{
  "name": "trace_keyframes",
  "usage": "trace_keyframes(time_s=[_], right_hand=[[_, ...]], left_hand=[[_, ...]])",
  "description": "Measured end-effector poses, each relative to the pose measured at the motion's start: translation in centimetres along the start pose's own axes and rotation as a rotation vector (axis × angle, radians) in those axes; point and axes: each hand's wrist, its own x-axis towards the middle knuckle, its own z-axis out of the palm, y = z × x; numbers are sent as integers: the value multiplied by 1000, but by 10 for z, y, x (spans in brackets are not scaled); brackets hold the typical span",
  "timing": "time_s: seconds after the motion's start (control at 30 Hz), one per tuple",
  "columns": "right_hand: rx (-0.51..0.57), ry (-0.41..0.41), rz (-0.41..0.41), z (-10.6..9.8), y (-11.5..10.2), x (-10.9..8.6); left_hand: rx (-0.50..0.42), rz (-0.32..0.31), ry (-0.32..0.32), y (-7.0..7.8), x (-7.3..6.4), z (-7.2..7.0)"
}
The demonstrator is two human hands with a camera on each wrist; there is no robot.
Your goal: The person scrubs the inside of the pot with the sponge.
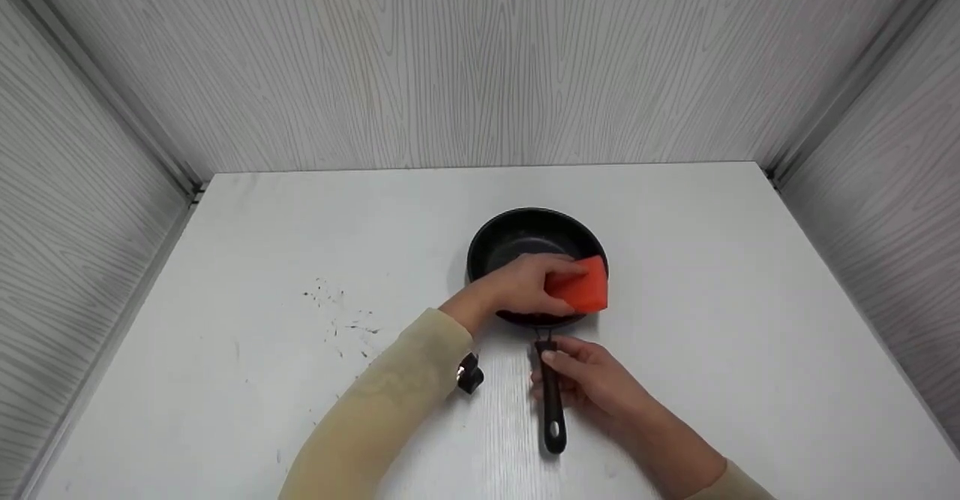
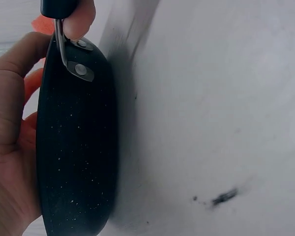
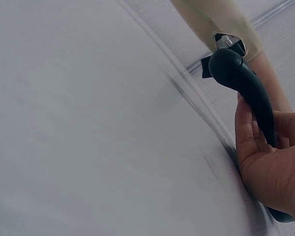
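A black frying pan (image 1: 517, 239) sits on the white table, its handle (image 1: 553, 410) pointing toward me. My right hand (image 1: 600, 380) grips that handle near the pan, thumb on top and fingers underneath. Reaching over the pan's near side, my left hand (image 1: 525, 284) holds a bright orange-red, square-edged piece (image 1: 589, 290) between thumb and fingers, at the pan's right inner side. In the left wrist view, the speckled outer wall of the pan (image 2: 78, 142) hides most of that piece. The right wrist view shows the curved handle (image 3: 255, 96) in my right hand.
The white table (image 1: 712, 297) carries dark specks and smudges (image 1: 345, 320) left of the pan. A small black device (image 1: 470, 374) shows at my left sleeve. Grey wood-grain panels (image 1: 480, 64) enclose the table at the back and both sides.
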Motion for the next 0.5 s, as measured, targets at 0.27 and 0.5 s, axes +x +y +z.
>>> trace_keyframes(time_s=[0.27, 0.5], right_hand=[[-18, -20, 1, -1, 1, 1], [-30, -32, -1, 0, 0, 0]], left_hand=[[42, 29, 32, -3, 3, 4], [77, 30, 73, -3, 9, 8]])
